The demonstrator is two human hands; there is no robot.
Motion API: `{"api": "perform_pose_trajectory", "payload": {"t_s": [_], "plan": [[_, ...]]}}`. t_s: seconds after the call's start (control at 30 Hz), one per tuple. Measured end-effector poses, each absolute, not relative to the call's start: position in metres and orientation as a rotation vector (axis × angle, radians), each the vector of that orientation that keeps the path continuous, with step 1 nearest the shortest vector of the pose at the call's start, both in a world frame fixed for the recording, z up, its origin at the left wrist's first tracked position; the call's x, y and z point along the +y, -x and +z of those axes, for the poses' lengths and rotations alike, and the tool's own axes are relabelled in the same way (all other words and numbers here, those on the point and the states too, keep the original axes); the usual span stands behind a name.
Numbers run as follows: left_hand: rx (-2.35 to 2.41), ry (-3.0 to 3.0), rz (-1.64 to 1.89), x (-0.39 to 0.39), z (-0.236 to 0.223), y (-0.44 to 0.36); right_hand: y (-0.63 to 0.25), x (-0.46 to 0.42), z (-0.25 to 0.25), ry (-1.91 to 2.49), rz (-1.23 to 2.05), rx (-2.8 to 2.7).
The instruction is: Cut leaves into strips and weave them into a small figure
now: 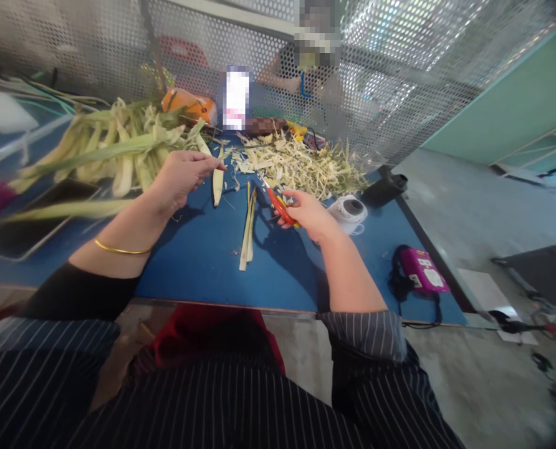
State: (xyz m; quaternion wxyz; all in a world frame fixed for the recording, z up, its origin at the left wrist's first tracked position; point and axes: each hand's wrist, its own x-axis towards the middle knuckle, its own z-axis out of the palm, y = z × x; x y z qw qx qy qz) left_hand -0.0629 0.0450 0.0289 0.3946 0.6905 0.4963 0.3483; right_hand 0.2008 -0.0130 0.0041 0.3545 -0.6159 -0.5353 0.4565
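Note:
My left hand is closed in a pinch at the top of a short, pale green piece of plant stalk, which hangs from the fingertips close above the blue table. My right hand grips scissors with red and yellow handles, their blades pointing up and to the left. Between the hands, a few narrow cut strips lie on the table. Beyond the scissors spreads a heap of pale shredded trimmings. To the left of my left hand lies a pile of long green stalks.
A white cone of thread and a black cylinder stand right of my right hand. Farther right is a purple box with a black cable. An orange packet lies at the back. Behind the perforated metal screen sits another person.

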Motion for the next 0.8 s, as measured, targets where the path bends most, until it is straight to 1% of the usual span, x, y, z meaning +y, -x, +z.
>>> {"api": "perform_pose_trajectory", "payload": {"t_s": [0.1, 0.33, 0.5, 0.8], "plan": [[1.282, -1.628, 1.015, 0.048, 0.028, 0.063, -0.192, -0.016, 0.006, 1.323, 1.382, -1.185], [1.165, -1.477, 1.022, 0.049, 0.025, 0.062, -0.188, -0.025, 0.015, 1.005, 1.703, -1.127], [1.171, -1.444, 1.003, 0.045, 0.026, 0.057, -0.187, -0.030, 0.013, 0.963, 1.703, -1.227], [1.235, -1.653, 0.872, 0.038, 0.021, 0.045, -0.176, -0.029, 0.015, 1.106, 1.562, -1.188]]}}
